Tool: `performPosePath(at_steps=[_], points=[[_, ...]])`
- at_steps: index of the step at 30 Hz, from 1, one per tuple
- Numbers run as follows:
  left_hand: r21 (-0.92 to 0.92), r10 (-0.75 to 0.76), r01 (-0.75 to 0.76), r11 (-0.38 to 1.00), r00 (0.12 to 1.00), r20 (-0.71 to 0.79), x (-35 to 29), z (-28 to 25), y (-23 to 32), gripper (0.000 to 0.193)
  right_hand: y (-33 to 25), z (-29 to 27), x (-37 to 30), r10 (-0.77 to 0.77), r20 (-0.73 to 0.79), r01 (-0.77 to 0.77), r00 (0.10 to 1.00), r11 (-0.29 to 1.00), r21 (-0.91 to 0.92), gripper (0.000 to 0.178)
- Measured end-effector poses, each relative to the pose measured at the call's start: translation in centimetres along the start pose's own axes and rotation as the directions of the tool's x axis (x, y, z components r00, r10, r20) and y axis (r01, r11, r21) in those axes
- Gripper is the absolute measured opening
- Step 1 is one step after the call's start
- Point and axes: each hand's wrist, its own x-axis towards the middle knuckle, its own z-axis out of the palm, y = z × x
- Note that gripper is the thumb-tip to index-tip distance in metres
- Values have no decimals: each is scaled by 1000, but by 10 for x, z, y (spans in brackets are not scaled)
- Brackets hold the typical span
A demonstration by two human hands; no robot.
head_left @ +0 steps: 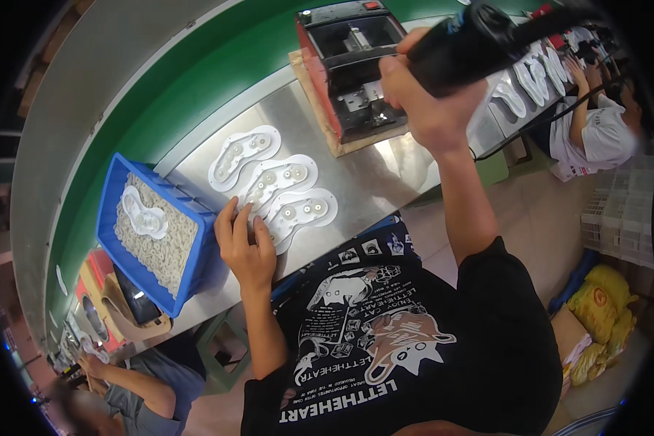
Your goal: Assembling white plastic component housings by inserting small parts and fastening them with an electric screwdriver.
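My right hand point(439, 109) is wrapped round a black corded power screwdriver point(461, 51), held tilted beside a red and black screw feeder point(349, 73). The tool's tip is hard to make out against the feeder. Three white curved plastic shells with round metal pieces lie side by side on the metal table: an upper shell point(245, 154), a middle shell point(280, 179) and a lower shell point(303, 212). My left hand point(247, 243) rests with fingers apart at the left ends of the middle and lower shells, its fingertips touching or nearly touching them.
A blue bin point(203, 251) of small pale pieces, with another white shell point(144, 214) on top, stands left. Beyond it is a red and tan device point(94, 309). A green strip point(218, 80) borders the table. Co-workers sit at lower left and far right; white parts point(512, 94) lie right.
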Motion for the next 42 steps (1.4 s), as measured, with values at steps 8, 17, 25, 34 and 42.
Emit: performPosePath(at_steps=[8, 17, 25, 34, 42], points=[[-31, 72, -70, 997, 996, 59, 0, 1, -2, 23, -23, 70, -33, -103, 139, 82, 985, 986, 148, 26], [-107, 70, -63, 992, 996, 62, -1, 0, -10, 25, 1, 150, -60, 164, 309, -227, 937, 957, 183, 27], [-130, 49, -41, 991, 997, 54, -6, -2, -14, 26, 17, 168, -70, 181, 306, -242, 935, 954, 176, 27], [-131, 35, -29, 991, 999, 41, -4, -1, -16, 25, 31, 166, -77, 70, 317, -114, 946, 986, 121, 25], [-114, 51, -44, 993, 997, 62, -4, 2, -14, 25, 35, 157, -77, -106, 480, 68, 871, 993, 97, 27]])
